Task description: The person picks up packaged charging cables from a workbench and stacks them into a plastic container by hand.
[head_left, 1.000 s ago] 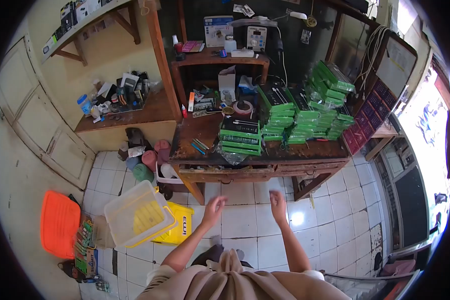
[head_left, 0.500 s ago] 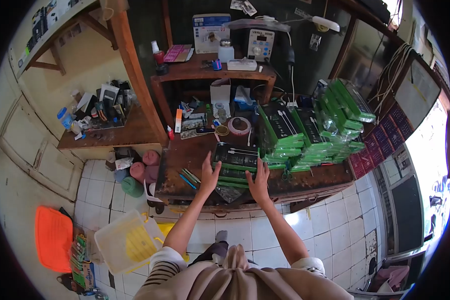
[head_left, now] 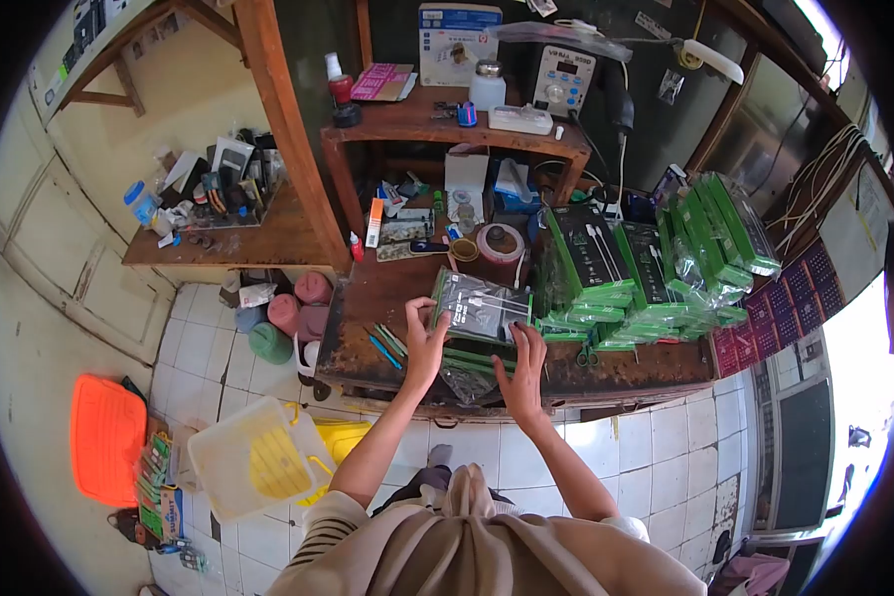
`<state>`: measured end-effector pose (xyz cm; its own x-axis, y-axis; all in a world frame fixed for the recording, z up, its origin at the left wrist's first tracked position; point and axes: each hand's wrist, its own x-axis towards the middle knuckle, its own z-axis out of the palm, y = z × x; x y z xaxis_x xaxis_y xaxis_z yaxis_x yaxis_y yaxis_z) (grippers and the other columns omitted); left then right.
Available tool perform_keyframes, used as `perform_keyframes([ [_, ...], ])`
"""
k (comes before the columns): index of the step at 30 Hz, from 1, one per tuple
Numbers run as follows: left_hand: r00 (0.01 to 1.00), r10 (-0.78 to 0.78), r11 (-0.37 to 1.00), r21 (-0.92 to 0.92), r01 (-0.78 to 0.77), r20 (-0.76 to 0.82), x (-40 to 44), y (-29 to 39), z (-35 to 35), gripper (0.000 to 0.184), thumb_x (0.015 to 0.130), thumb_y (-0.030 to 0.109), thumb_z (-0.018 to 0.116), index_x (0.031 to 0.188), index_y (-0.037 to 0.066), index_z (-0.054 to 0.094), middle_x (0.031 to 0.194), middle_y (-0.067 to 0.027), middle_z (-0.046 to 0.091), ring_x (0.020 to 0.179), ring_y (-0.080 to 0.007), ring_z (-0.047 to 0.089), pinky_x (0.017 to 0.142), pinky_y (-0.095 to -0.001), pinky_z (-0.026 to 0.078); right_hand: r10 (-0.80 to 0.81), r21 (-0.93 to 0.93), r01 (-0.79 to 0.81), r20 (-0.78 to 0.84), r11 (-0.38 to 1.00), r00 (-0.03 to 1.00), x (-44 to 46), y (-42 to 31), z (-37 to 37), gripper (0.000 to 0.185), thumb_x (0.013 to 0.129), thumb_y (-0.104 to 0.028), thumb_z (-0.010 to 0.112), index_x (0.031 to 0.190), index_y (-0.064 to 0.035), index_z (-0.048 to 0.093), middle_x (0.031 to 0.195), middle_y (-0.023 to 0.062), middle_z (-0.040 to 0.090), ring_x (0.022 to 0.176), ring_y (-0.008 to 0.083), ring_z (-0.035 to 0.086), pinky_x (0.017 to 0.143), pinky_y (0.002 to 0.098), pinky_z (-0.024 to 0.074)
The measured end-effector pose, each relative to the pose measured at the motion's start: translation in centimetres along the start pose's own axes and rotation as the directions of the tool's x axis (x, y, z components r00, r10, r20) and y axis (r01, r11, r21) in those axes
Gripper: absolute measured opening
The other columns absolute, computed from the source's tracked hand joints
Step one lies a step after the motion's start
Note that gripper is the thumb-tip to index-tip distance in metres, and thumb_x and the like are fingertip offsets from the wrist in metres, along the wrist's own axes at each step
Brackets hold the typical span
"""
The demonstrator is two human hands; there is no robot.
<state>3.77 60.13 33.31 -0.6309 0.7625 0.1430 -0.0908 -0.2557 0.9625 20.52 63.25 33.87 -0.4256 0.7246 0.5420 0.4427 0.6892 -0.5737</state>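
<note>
Left hand (head_left: 426, 336) and right hand (head_left: 522, 372) grasp a glossy, rectangular black-and-green box (head_left: 482, 306) by its sides

**Left hand (head_left: 427, 343) and right hand (head_left: 521, 375) reach far, a gap between**

Both forearms slant inward from the near side. The left hand's fingers bend; the right hand's fingers point far, its thumb spread to the left.

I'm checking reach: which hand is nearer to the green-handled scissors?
Right. The right hand, at one end of the box, is just left of the scissors; the left hand, at the other end, is farther left.
</note>
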Motion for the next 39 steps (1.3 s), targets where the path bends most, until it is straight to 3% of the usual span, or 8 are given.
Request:
perform_keyframes([
  [8,0.984,-0.172,0.980,-0.098,0.176,0.047,-3.8,5.9,-0.3,0.033,0.086,0.014,0.050,0.113,0.016,0.032,0.107,-0.0047,0.043,0.095,-0.0162,0.052,0.072,-0.0341,0.053,-0.247,-0.186,0.253,0.056,0.949,0.967,1.0,-0.3,-3.4,0.055,0.066,0.001,0.063,0.117,-0.0092,0.044,0.119,0.0135,0.041,0.115,0.0353,0.036,0.093,0.0466,0.0335],
  [13,0.950,-0.275,0.923,-0.235,0.304,0.149,-7.0,8.7,-2.2,0.036,0.088,0.025,0.042,0.121,0.019,0.030,0.119,-0.0087,0.039,0.107,-0.0239,0.049,0.082,-0.0427,0.049,-0.373,-0.051,0.373,0.023,0.926,0.928,0.8,-2.7,-3.1,0.054,0.060,0.006,0.063,0.110,-0.0076,0.049,0.111,0.0110,0.047,0.105,0.0326,0.045,0.088,0.0432,0.0394],
  [17,0.972,-0.201,0.889,-0.394,0.233,0.122,-10.1,9.4,-7.1,0.060,0.088,0.052,0.038,0.137,0.025,0.015,0.134,-0.0174,0.028,0.099,-0.0276,0.056,0.086,-0.0416,0.047,-0.421,0.166,0.403,0.084,0.900,0.903,0.3,-6.1,-0.9,0.046,0.065,0.006,0.062,0.108,-0.0043,0.050,0.102,0.0144,0.051,0.096,0.0330,0.049,0.081,0.0395,0.0426],
  [18,0.987,-0.161,0.954,-0.254,0.159,0.014,-11.1,10.0,-8.4,0.068,0.086,0.058,0.035,0.139,0.026,0.006,0.136,-0.0210,0.023,0.091,-0.0282,0.059,0.081,-0.0379,0.050,-0.350,0.270,0.311,0.109,0.911,0.930,0.0,-7.2,-0.3,0.041,0.070,0.005,0.060,0.109,-0.0024,0.049,0.101,0.0157,0.052,0.094,0.0341,0.050,0.081,0.0391,0.0423],
  [20,0.980,0.099,0.962,0.267,-0.050,-0.174,-13.0,10.4,-11.8,0.062,0.089,0.045,0.041,0.139,0.016,0.018,0.135,-0.0154,0.029,0.105,-0.0234,0.050,0.086,-0.0327,0.042,-0.279,0.400,0.179,0.207,0.899,0.938,-0.4,-8.7,0.5,0.034,0.081,0.000,0.055,0.113,0.0019,0.046,0.099,0.0186,0.052,0.090,0.0360,0.052,0.080,0.0369,0.0418],
  [25,0.915,0.371,0.778,0.592,-0.213,-0.158,-16.0,13.2,-16.8,0.061,0.082,0.016,0.059,0.135,0.007,0.029,0.130,-0.0088,0.038,0.117,-0.0197,0.037,0.097,-0.0319,0.031,-0.398,0.592,0.098,0.403,0.800,0.824,-1.8,-12.3,3.6,0.037,0.085,-0.004,0.051,0.121,0.0002,0.043,0.102,0.0186,0.052,0.095,0.0317,0.053,0.081,0.0329,0.0416],
  [29,0.967,0.142,0.972,0.217,-0.094,-0.212,-17.8,12.3,-22.2,0.062,0.078,0.004,0.063,0.131,0.004,0.032,0.123,-0.0090,0.042,0.109,-0.0159,0.046,0.086,-0.0279,0.043,-0.417,0.673,-0.106,0.565,0.732,0.712,-3.8,-15.6,7.5,0.036,0.088,-0.009,0.048,0.123,-0.0012,0.042,0.103,0.0152,0.052,0.093,0.0270,0.052,0.083,0.0299,0.0410],
  [39,0.882,0.122,0.965,0.262,0.002,-0.454,-24.2,9.2,-38.3,0.053,0.070,0.006,0.071,0.114,0.004,0.043,0.109,-0.0065,0.048,0.105,-0.0168,0.048,0.084,-0.0311,0.045,-0.555,0.668,0.058,0.565,0.742,0.610,-10.5,-27.4,18.9,0.039,0.076,-0.001,0.060,0.113,-0.0013,0.047,0.104,0.0186,0.052,0.097,0.0352,0.052,0.082,0.0372,0.0429],
])
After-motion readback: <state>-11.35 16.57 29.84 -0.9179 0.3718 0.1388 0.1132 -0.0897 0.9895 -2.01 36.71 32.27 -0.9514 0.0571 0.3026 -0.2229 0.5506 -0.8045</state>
